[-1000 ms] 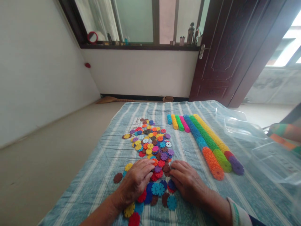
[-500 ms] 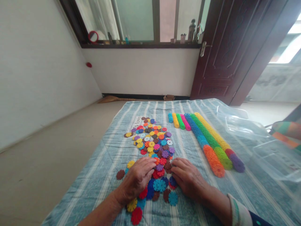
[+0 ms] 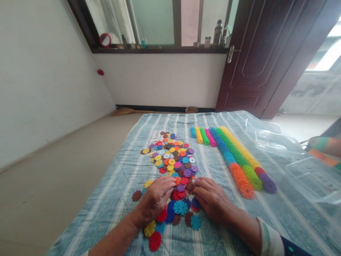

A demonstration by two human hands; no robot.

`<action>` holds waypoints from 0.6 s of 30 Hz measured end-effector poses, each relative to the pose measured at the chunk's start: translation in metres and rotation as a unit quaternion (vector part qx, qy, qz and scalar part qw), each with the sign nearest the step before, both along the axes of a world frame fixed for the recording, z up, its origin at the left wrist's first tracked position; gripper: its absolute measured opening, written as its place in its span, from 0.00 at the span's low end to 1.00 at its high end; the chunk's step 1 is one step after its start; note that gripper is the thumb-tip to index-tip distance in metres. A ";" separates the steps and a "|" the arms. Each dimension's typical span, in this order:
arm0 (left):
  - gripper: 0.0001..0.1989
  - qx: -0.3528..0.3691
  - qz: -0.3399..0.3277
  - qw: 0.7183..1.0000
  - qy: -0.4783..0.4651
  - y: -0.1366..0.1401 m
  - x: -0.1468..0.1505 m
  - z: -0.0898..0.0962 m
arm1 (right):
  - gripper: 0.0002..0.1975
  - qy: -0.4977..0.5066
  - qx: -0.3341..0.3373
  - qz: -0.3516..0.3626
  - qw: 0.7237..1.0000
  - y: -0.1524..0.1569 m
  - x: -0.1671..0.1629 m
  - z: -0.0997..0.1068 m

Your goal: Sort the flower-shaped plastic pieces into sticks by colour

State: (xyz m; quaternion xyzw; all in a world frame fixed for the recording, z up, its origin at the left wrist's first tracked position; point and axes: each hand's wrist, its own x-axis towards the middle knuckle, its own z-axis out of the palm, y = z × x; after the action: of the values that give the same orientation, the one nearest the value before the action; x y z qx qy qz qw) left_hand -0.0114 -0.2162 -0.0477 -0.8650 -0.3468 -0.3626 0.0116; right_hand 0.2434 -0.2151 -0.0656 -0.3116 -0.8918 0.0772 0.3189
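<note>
A loose heap of colourful notched plastic discs point(image 3: 172, 161) spreads along the striped cloth in front of me. My left hand point(image 3: 157, 193) rests at the near left of the heap, its fingers curled together by an orange disc point(image 3: 177, 181). Opposite it, my right hand point(image 3: 213, 197) has bent fingers against the edge of a brown disc point(image 3: 190, 186). What lies beneath either hand's fingers is hidden. Red and purple discs show in the gap between the hands. Closer to me lie light blue discs point(image 3: 180, 207), a yellow disc point(image 3: 149, 228) and a red disc point(image 3: 155, 241).
On the right, discs stand packed in long rows: orange and blue point(image 3: 241, 179), green point(image 3: 239, 153) and yellow point(image 3: 237, 147). Shorter rows, one of them pink point(image 3: 210, 138), lie beside them. Clear plastic boxes point(image 3: 278, 142) sit at the right edge of the striped cloth point(image 3: 112, 206).
The view has shifted very slightly. Both hands stay in nearly the same place, and the discs show no clear movement.
</note>
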 end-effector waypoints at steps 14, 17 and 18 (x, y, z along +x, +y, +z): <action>0.09 0.021 0.057 0.998 -0.015 0.000 -0.001 -0.003 | 0.10 0.007 0.008 0.000 1.000 0.001 0.000 -0.002; 0.09 0.036 0.091 0.995 -0.006 0.000 -0.001 -0.003 | 0.10 0.007 0.009 0.002 1.000 0.000 0.000 -0.001; 0.10 0.042 0.104 0.994 -0.004 0.000 -0.001 -0.003 | 0.10 0.008 0.007 0.003 1.000 0.000 0.000 -0.001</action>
State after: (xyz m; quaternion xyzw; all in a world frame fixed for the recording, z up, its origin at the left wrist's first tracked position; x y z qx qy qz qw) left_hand -0.0123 -0.2159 -0.0511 -0.8216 -0.4192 -0.3769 0.0844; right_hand 0.2431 -0.2148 -0.0665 -0.3062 -0.8904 0.0744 0.3283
